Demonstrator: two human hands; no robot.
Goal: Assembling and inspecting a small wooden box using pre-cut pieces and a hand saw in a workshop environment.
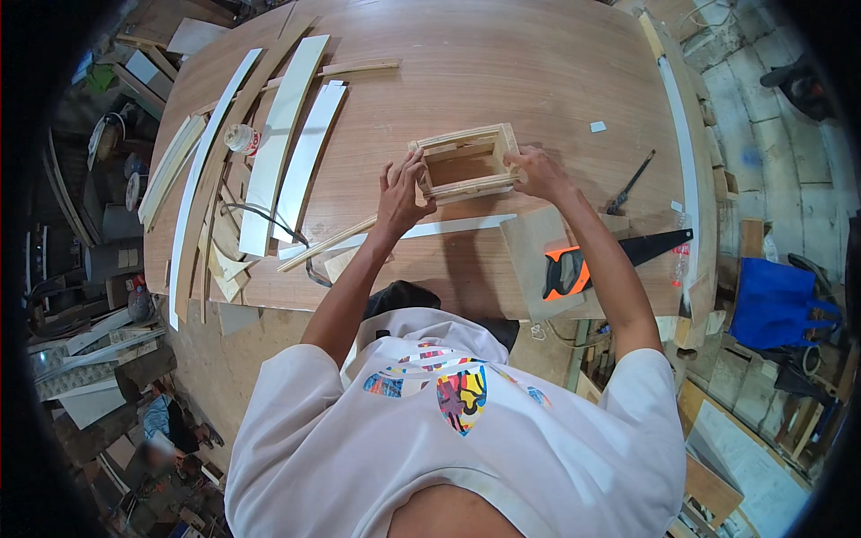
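Note:
A small rectangular wooden frame [468,188], with open middle and pale plywood sides, rests on the brown tabletop in front of me. My left hand [405,191] grips its left end, thumb at the near corner and fingers along the outer side. At the opposite end, my right hand [538,172] is closed around the right side. The tabletop shows through the middle of the frame. Just below it, a long white strip [457,226] and a thin wooden stick [327,242] lie on the table.
A handsaw [567,272] with an orange and black handle lies on a thin board near my right forearm. A dark slim tool [631,182] is farther right. White and wooden strips [285,143] and a small jar [240,139] occupy the left side. A blue bag [778,303] stands beyond the table.

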